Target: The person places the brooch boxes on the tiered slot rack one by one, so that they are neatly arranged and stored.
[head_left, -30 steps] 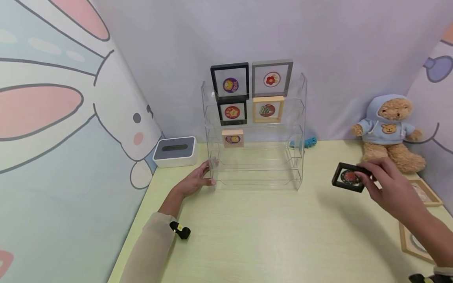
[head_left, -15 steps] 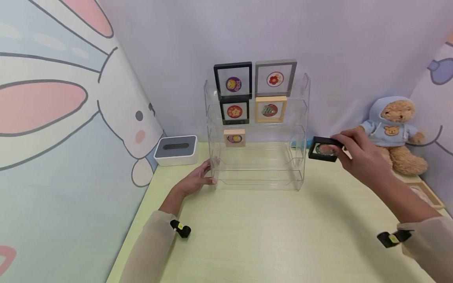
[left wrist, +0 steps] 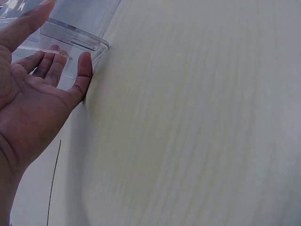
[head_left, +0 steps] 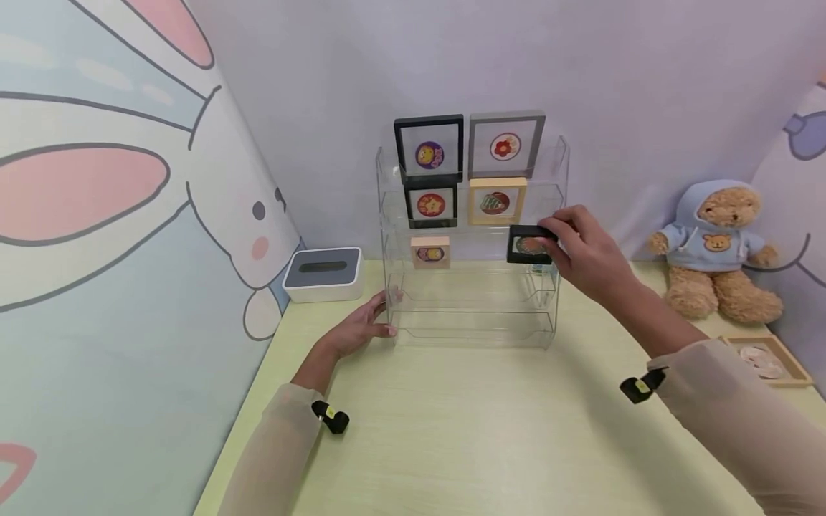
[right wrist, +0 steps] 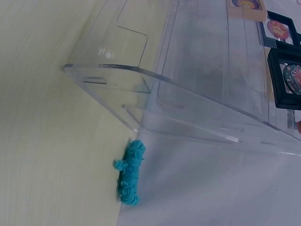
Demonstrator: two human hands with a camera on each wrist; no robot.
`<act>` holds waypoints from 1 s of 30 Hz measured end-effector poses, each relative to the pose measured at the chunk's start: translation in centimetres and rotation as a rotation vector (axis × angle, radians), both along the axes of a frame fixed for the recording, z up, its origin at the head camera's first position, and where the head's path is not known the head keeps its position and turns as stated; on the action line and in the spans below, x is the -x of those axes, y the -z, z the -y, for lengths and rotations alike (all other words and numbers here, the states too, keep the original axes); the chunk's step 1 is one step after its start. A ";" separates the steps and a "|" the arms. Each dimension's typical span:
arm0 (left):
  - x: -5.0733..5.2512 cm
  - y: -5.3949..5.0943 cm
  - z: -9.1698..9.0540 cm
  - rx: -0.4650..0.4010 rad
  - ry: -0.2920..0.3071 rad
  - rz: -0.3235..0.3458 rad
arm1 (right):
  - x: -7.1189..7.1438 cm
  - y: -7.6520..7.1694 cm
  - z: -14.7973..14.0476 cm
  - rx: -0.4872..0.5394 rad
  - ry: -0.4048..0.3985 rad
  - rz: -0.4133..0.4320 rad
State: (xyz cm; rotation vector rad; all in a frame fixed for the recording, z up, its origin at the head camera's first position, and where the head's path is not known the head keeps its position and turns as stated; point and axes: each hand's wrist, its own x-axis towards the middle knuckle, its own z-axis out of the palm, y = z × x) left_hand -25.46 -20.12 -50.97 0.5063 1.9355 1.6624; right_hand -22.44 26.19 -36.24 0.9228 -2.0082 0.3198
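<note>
A clear tiered rack (head_left: 471, 320) stands against the back wall, holding several small frames, among them a pale pink one (head_left: 430, 264) on a middle tier at left. My right hand (head_left: 590, 254) pinches a small black frame (head_left: 514, 245) by its right end, at the right part of that tier; whether it touches the rack I cannot tell. In the right wrist view the black frame (right wrist: 277, 84) shows at the right edge. My left hand (head_left: 353, 330) rests at the rack's lower left side, fingers spread loosely; the left wrist view shows the hand (left wrist: 37, 103) against the clear plastic (left wrist: 75, 35).
A white box with a grey top (head_left: 324, 285) stands left of the rack. At right sit a teddy bear in a blue hoodie (head_left: 716, 247) and a wooden frame (head_left: 796, 369). A blue yarn bundle (right wrist: 130, 174) lies behind the rack's right side.
My right hand has carried the black frame leftward and up, from above the table at right to the front of the rack. My left hand stays at the rack's side.
</note>
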 end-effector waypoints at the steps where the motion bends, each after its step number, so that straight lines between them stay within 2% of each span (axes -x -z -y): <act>1: 0.0 0.0 0.0 0.000 0.000 0.001 | 0.3 -0.1 0.4 -0.010 0.002 -0.002; 8: -0.1 -0.1 0.0 0.013 0.000 0.006 | 2.0 0.0 2.7 -0.085 0.031 0.000; 14: -0.2 -0.2 0.0 0.023 -0.005 0.008 | 2.9 0.8 4.2 -0.130 0.071 -0.044; 18: -0.3 -0.3 -0.1 0.023 -0.005 0.009 | 3.2 1.3 4.8 -0.123 0.071 -0.051; 25: -0.4 -0.4 0.0 0.010 -0.002 -0.005 | 3.4 2.0 5.4 -0.090 0.068 -0.016; 30: -0.6 -0.6 -0.2 0.003 -0.001 -0.008 | 3.4 2.3 5.6 -0.116 0.092 0.014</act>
